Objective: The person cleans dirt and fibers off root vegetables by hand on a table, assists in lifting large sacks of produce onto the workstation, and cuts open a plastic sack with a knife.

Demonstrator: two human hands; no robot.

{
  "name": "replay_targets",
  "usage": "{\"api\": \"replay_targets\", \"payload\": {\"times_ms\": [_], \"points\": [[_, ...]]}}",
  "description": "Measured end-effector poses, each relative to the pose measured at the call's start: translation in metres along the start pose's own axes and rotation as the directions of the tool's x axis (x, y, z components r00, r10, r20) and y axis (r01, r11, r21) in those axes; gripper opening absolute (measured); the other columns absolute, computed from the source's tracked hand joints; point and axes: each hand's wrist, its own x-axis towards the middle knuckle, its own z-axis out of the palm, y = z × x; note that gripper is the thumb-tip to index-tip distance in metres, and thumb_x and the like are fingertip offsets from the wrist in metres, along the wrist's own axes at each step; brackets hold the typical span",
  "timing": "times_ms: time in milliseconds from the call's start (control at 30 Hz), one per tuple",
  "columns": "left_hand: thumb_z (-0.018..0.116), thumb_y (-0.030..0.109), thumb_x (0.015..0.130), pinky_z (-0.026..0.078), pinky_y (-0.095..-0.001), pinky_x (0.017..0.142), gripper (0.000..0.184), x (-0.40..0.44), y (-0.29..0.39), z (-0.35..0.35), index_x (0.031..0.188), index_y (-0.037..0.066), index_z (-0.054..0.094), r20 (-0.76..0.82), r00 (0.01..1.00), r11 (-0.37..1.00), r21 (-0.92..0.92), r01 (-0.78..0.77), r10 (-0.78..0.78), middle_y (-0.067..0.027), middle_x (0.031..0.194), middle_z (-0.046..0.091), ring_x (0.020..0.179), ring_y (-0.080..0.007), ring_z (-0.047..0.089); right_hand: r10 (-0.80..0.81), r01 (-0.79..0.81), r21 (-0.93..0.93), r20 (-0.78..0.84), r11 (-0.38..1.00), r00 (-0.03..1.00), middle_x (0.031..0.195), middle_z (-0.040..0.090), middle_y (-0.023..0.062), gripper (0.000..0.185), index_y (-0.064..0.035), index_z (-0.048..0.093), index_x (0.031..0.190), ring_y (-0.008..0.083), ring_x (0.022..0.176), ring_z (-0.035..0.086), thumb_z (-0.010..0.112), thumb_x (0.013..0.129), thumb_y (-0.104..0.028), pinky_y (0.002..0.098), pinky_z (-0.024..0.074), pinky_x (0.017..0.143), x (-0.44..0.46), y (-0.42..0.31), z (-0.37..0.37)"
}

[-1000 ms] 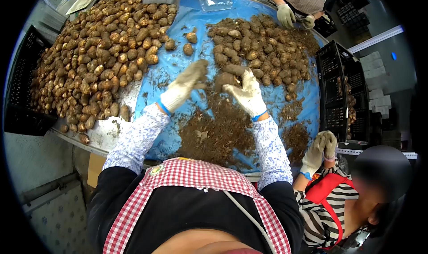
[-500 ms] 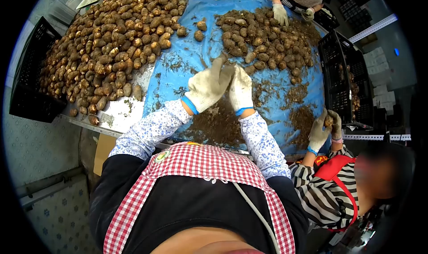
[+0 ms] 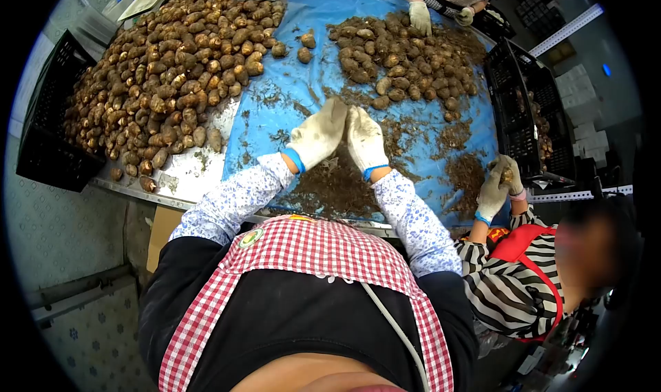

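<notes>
- Tubers (image 3: 206, 79) lay in two heaps across a metal table (image 3: 196, 173), both beyond the wearer's hands.
- Blue sheet (image 3: 296, 10) covered the middle and right of the table; it was wrinkled and soiled.
- Larger heap (image 3: 165, 82) occupied the left side, partly on bare metal.
- Smaller heap (image 3: 406, 58) sat on the sheet, ahead and to the right of the hands, its tubers caked with dirt.
- Black crates (image 3: 508, 117) stood along the right edge, with tubers visible within; another black crate (image 3: 45, 151) stood at the left end, beside the larger heap.
- Dark debris (image 3: 334, 189) was spread over the sheet below the hands.
- Left hand (image 3: 320, 134), gloved, was raised over the sheet, fingers extended and lying together.
- Right hand (image 3: 364, 141), gloved, was just beside it, fingers bent inward. Whether either hand pinched a tuber could not be told.
- Co-worker's hands (image 3: 494, 196) at the right, gloved, held one tuber between them.
- Second co-worker's hand (image 3: 420, 18), gloved, rested at the far side of the smaller heap.
- Two loose tubers (image 3: 305, 55) lay on the sheet between the heaps.
</notes>
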Motion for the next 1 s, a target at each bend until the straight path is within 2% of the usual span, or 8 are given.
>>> {"api": "replay_targets", "payload": {"times_ms": [67, 167, 233, 300, 367, 500, 733, 1000], "points": [[0.039, 0.034, 0.105, 0.054, -0.0389, 0.061, 0.047, -0.005, 0.001, 0.000, 0.136, -0.001, 0.045, -0.081, 0.986, 0.987, 0.066, -0.143, 0.149, -0.0203, 0.110, 0.066, 0.076, -0.0272, 0.067, -0.088, 0.088, -0.023, 0.010, 0.996, 0.996, 0.093, 0.067, 0.0099, 0.038, -0.0019, 0.060, 0.113, 0.0238, 0.081, 0.065, 0.041, 0.105, -0.034, 0.0275, 0.0532, 0.070, -0.001, -0.009, -0.008], [0.041, 0.033, 0.106, 0.048, -0.0285, 0.053, 0.043, -0.014, 0.029, -0.020, 0.135, 0.002, 0.049, -0.025, 0.997, 0.964, -0.261, 0.059, -0.067, -0.0122, 0.093, 0.068, 0.066, -0.0146, 0.061, 0.322, -0.360, 0.449, 0.162, 0.818, 0.933, 0.081, 0.066, 0.0108, 0.029, -0.0043, 0.061, 0.108, 0.0237, 0.065, 0.063, 0.046, 0.103, -0.029, 0.0311, 0.0515, 0.059, -0.004, -0.038, -0.021], [0.040, 0.037, 0.106, 0.042, -0.0263, 0.046, 0.042, -0.016, 0.036, -0.026, 0.129, 0.005, 0.054, 0.172, 0.940, 0.676, -0.657, 0.333, -0.296, -0.0076, 0.083, 0.066, 0.057, -0.0108, 0.055, 0.291, -0.314, 0.371, 0.119, 0.874, 0.949, 0.074, 0.064, 0.0137, 0.020, -0.0061, 0.063, 0.106, 0.0253, 0.059, 0.061, 0.053, 0.100, -0.023, 0.0345, 0.0498, 0.053, -0.005, -0.059, -0.029], [0.036, 0.044, 0.106, 0.034, -0.0233, 0.042, 0.043, -0.019, 0.016, -0.030, 0.115, 0.008, 0.060, 0.441, 0.885, 0.315, -0.828, 0.465, -0.147, -0.0026, 0.076, 0.062, 0.051, -0.0077, 0.048, 0.093, -0.084, -0.156, 0.050, 0.984, 0.994, 0.081, 0.065, 0.0199, 0.021, -0.0062, 0.064, 0.103, 0.0330, 0.074, 0.066, 0.057, 0.098, -0.025, 0.0399, 0.0524, 0.061, -0.005, -0.091, -0.048], [0.035, 0.044, 0.106, 0.030, -0.0230, 0.041, 0.044, -0.014, -0.022, -0.023, 0.110, 0.009, 0.061, 0.575, 0.817, 0.022, -0.818, 0.575, 0.037, -0.0011, 0.072, 0.061, 0.047, -0.0078, 0.042, -0.125, 0.142, -0.184, 0.101, 0.973, 0.987, 0.095, 0.064, 0.0202, 0.024, -0.0064, 0.065, 0.112, 0.0343, 0.081, 0.066, 0.065, 0.093, -0.019, 0.0415, 0.0543, 0.068, -0.007, -0.094, -0.055], [0.036, 0.041, 0.107, 0.030, -0.0252, 0.038, 0.042, -0.032, 0.024, -0.032, 0.106, 0.008, 0.061, 0.422, 0.897, 0.309, -0.843, 0.441, -0.129, 0.0019, 0.062, 0.056, 0.041, -0.0085, 0.036, -0.158, 0.157, 0.033, 0.068, 0.987, 0.985, 0.107, 0.064, 0.0176, 0.027, -0.0055, 0.067, 0.114, 0.0329, 0.093, 0.065, 0.069, 0.088, -0.010, 0.0406, 0.0537, 0.078, -0.013, -0.089, -0.059], [0.043, 0.040, 0.103, 0.049, -0.0325, 0.055, 0.038, -0.026, 0.029, -0.001, 0.109, 0.007, 0.060, 0.189, 0.894, 0.208, -0.933, 0.293, -0.407, -0.0055, 0.091, 0.063, 0.069, -0.0168, 0.059, -0.232, 0.175, -0.214, -0.275, 0.961, 0.933, 0.100, 0.065, 0.0161, 0.015, -0.0002, 0.066, 0.088, 0.0321, 0.091, 0.064, 0.076, 0.079, -0.008, 0.0407, 0.0533, 0.076, -0.031, -0.093, -0.049], [0.045, 0.041, 0.103, 0.054, -0.0315, 0.073, 0.040, -0.030, 0.021, 0.008, 0.120, 0.006, 0.058, 0.087, 0.960, 0.369, -0.911, 0.186, -0.267, -0.0076, 0.106, 0.063, 0.088, -0.0174, 0.062, 0.147, -0.153, 0.326, 0.044, 0.933, 0.988, 0.092, 0.070, 0.0088, 0.013, 0.0019, 0.066, 0.103, 0.0119, 0.080, 0.064, 0.065, 0.092, -0.005, 0.0281, 0.0533, 0.072, -0.041, -0.074, -0.059]]}}
